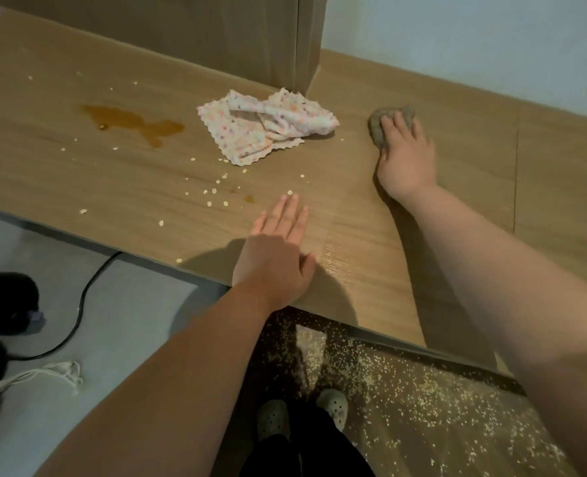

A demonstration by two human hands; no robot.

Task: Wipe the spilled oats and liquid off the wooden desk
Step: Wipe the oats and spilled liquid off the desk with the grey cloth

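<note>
spill: amber liquid puddle [130,123] sits far left on the light wooden desk [560,166]; pale oat flakes [213,192] scattered between it and my left hand.
right hand: [405,149] fingers spread flat, pressing the grey-brown wadded rag [376,127], well right of the mess.
left hand: [278,249] flat on desk, fingers straight and together, holding nothing, nearer the oats.
direction: puddle lies left of the rag, long axis left-right.
in the way: crumpled floral cloth [261,132] between rag and puddle.
behind: brown cardboard box [182,36].
</note>
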